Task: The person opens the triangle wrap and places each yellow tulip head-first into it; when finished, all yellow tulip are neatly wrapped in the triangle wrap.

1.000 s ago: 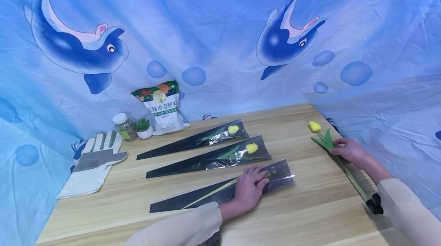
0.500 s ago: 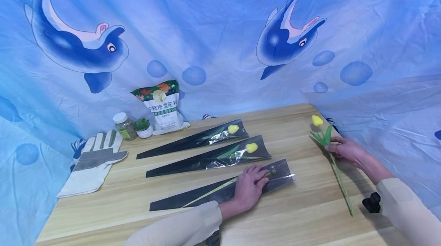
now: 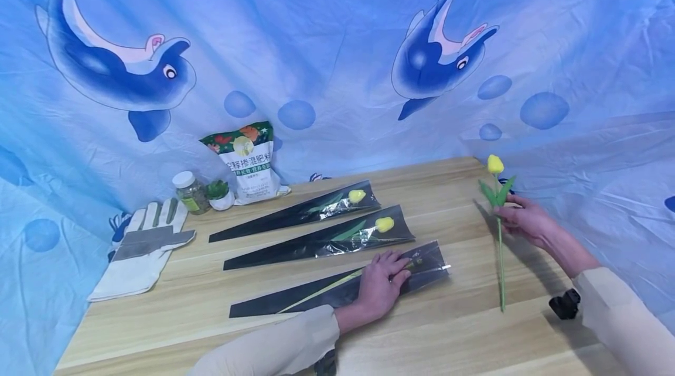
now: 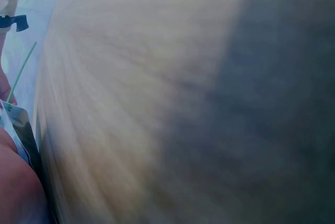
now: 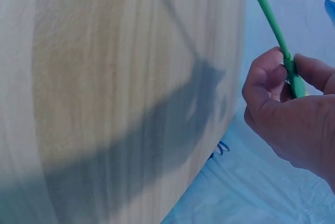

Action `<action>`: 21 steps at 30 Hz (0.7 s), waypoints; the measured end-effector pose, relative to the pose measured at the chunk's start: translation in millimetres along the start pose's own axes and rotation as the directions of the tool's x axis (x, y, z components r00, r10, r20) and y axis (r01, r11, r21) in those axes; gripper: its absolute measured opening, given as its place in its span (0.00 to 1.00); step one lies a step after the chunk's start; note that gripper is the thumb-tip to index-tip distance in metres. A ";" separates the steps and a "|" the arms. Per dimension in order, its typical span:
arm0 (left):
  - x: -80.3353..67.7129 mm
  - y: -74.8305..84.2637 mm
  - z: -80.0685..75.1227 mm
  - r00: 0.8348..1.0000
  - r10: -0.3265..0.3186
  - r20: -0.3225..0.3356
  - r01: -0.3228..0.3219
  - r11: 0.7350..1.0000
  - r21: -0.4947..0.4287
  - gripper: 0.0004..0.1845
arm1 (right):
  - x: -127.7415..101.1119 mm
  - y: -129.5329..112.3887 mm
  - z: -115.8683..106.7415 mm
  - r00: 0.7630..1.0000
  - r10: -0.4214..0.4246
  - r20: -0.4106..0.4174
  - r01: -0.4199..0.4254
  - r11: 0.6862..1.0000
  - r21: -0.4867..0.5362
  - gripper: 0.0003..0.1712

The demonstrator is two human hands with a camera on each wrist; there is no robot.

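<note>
My right hand (image 3: 522,222) pinches the green stem of a yellow tulip (image 3: 495,164) just below its leaves and holds it nearly upright above the right side of the wooden table (image 3: 464,329). The right wrist view shows thumb and fingers (image 5: 272,85) closed round that stem (image 5: 269,17). My left hand (image 3: 381,285) lies flat on the nearest black-and-clear flower sleeve (image 3: 295,301), which holds a green stem. Two more sleeves (image 3: 316,241) (image 3: 295,212) lie behind it, each with a yellow tulip inside. The left wrist view is blurred, showing mostly table and a sleeve corner (image 4: 18,124).
A white work glove (image 3: 139,250) lies at the table's left end. Behind it stand a small jar (image 3: 188,191), a tiny potted plant (image 3: 218,194) and a fertiliser bag (image 3: 248,162). A blue dolphin-print cloth (image 3: 327,42) walls the table at back and right.
My right hand has lifted the tulip off the table and swung it from lying slanted to nearly upright. The left hand has stayed on the nearest sleeve.
</note>
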State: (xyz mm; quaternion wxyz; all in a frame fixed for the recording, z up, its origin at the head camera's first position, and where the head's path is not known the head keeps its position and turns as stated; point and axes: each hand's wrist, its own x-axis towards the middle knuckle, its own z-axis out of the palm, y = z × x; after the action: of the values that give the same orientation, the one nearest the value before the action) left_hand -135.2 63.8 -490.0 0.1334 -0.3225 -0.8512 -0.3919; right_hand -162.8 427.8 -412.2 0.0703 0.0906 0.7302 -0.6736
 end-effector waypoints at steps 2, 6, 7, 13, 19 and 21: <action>0.3 0.1 -0.7 1.000 0.001 0.004 -0.001 1.000 0.002 0.15 | -0.1 -3.4 1.2 1.000 -0.023 -0.020 0.025 0.997 0.076 0.26; 0.7 0.5 -1.9 1.000 0.001 0.011 -0.001 1.000 -0.002 0.15 | 0.0 -9.6 2.4 0.994 -0.092 -0.055 0.102 0.971 0.216 0.17; 0.9 0.5 -2.2 1.000 0.001 0.012 -0.001 1.000 -0.006 0.15 | -0.2 -11.2 2.9 0.992 -0.113 -0.061 0.125 0.963 0.239 0.16; 2.1 0.5 -3.1 1.000 0.001 0.018 -0.001 1.000 -0.025 0.15 | -4.8 -22.7 8.2 0.978 -0.192 -0.078 0.207 0.925 0.320 0.13; 1.4 0.3 -2.6 1.000 -0.005 0.024 0.005 1.000 -0.012 0.16 | -9.3 -34.1 14.8 0.963 -0.236 -0.128 0.268 0.875 0.404 0.12; 1.2 0.6 -2.4 1.000 -0.004 0.026 0.005 1.000 -0.005 0.16 | -10.1 -37.5 16.1 0.955 -0.250 -0.159 0.295 0.848 0.440 0.13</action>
State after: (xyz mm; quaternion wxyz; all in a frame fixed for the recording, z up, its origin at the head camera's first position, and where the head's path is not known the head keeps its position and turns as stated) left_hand -135.7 62.8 -487.6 0.1208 -0.3259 -0.8526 -0.3901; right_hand -161.8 408.5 -374.9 -0.0844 0.0320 0.5580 -0.8249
